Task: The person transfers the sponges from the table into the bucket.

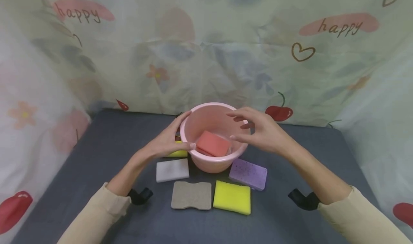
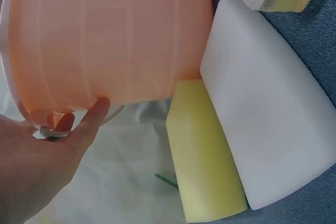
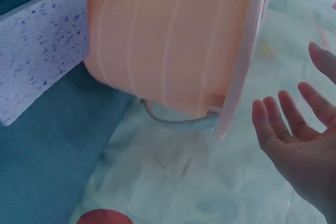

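A pink bucket (image 1: 211,165) stands on the dark table with an orange-red sponge (image 1: 213,143) lying inside on its bottom. My left hand (image 1: 169,138) grips the bucket's left side, the thumb at the rim and other fingers against the outer wall near the handle, as the left wrist view shows. Over the right rim hovers my right hand (image 1: 262,129), fingers loosely bent and holding nothing. In the right wrist view this hand (image 3: 299,140) is apart from the bucket wall.
Around the bucket's base lie a white sponge (image 1: 172,170), a yellow sponge (image 2: 205,156) partly behind the left hand, a grey-brown sponge (image 1: 191,195), a bright yellow sponge (image 1: 232,197) and a purple sponge (image 1: 248,174). A patterned curtain (image 1: 206,57) hangs behind the table.
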The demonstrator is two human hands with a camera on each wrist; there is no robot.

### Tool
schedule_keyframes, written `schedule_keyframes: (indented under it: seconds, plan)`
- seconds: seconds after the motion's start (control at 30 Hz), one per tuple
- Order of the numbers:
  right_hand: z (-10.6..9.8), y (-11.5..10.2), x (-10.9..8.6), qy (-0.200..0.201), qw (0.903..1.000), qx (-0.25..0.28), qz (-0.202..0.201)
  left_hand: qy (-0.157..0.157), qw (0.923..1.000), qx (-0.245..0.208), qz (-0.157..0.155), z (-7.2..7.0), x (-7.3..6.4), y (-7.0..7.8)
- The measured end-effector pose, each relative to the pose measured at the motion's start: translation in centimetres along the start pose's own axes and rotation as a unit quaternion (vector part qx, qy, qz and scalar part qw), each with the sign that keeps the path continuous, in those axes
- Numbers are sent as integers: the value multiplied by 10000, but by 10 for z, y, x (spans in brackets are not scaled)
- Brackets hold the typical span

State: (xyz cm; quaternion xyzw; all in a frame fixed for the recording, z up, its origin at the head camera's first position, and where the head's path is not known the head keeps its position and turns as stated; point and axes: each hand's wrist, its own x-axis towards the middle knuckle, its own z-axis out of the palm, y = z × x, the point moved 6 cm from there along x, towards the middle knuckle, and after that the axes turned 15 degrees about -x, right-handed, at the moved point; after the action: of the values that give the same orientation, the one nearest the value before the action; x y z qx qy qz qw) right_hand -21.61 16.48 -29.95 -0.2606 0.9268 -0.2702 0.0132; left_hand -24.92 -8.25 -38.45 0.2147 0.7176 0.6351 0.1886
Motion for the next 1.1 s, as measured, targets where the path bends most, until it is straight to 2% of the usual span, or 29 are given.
schedule_keyframes:
  seconds: [0.27,0.43,0.57,0.77,1.1]
  plan:
    - [-4,10,-19,237,9990,161,-349,-17,9996,264,66,-4,-1,-3]
    - [-8,16,-35,433,9977,174,-483,21,9996,239,127,-3,-2,-4]
    - [-7,21,-45,509,9979,121,-378,-16,9998,150,107,-4,-1,-4]
    - [-5,32,-61,629,9978,-84,-178,-253,9997,39,58,-2,3,-1]
    - [5,48,-76,586,9981,-162,111,-389,9986,343,88,-4,2,1]
